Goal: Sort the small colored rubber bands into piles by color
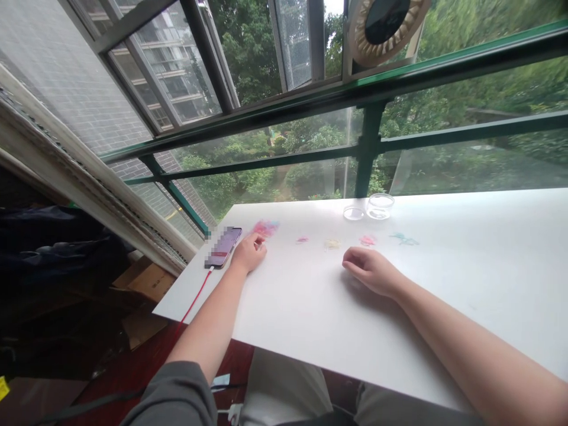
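My left hand (251, 253) is at the near edge of a loose pile of small, thin coloured bits (266, 228), mostly pink and red with some blue. They look like tiny rubber bands. Its thumb and forefinger are pinched together there; anything between them is too small to make out. My right hand (370, 271) rests on the white table (306, 302) with fingers loosely curled and nothing visible in them. Beyond and between my hands lie small separate groups: purple-pink bits (302, 239), yellow bits (332, 244), red-pink bits (367, 240) and teal bits (403, 238).
A clear round container (380, 208) and a shallow clear lid (354, 213) sit at the table's far edge. Left of my left hand lies a phone (225, 245) with a red cable (195, 299) running off the table. A green railing (266, 161) and windows stand behind.
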Available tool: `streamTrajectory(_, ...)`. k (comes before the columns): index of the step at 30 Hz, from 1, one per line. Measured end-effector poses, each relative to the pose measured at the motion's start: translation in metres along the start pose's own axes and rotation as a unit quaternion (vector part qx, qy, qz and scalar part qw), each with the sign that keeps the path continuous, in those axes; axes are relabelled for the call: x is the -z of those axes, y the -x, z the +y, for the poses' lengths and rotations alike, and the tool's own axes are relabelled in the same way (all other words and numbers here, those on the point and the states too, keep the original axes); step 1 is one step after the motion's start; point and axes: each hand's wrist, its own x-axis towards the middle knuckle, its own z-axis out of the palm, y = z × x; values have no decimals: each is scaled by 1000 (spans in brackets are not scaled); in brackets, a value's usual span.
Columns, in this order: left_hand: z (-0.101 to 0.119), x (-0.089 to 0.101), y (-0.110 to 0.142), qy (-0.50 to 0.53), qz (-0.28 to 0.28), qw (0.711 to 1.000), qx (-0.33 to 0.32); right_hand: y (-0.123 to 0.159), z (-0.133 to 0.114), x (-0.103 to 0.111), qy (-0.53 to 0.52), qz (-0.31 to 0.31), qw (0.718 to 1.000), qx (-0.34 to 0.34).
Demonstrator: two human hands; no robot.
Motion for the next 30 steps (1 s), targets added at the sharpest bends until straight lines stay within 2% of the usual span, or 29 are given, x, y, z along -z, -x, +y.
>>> streamTrajectory(6,-5,-4,-6,12,5,1000,-25,1,-3,1,6,-11,1000,-3)
streamTrajectory(14,-2,-6,-11,-44,17,998,-40,2,-9,1,2,-9,1000,1)
streamTrajectory(22,9,-2,-20,-77,-22,996,-45,0,-11,0,-1,-13,1000,17)
streamTrajectory(24,20,-3,-19,-40,-27,998,-35,1,-11,-1,1,-12,1000,20)
streamTrajectory(27,50,-9,-14,106,-60,992,-22,1,-11,-1,1,-9,1000,25)
streamTrajectory(30,90,-18,-8,275,-117,953,-52,0,-11,-2,-11,-3,1000,23)
